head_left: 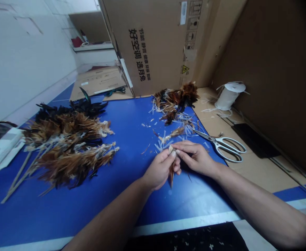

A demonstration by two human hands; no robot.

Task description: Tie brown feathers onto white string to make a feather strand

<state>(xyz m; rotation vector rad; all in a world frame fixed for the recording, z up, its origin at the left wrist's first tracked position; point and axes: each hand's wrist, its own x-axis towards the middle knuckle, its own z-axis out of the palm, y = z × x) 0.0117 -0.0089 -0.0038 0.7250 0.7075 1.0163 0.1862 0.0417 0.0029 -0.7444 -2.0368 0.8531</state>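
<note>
Above the blue table, my left hand (163,165) is closed around a small bundle of brown feathers (171,176), their tips pointing down toward me. My right hand (196,157) pinches at the pale upper end of the same bundle, thumb and forefinger touching it beside my left thumb. Any fine thread between the fingers is too small to make out. Just beyond my hands lie loose feathers (177,132) and scattered clear plastic strips (164,139). Silver scissors (227,148) rest to the right of my right hand, blades partly apart.
Several finished-looking feather bunches (74,150) lie on the left over thin sticks (19,177). A feather pile (179,97) sits at the back. On cardboard at the right stand a white spool (228,96) and a black flat object (254,139). A large cardboard box (163,45) walls the back.
</note>
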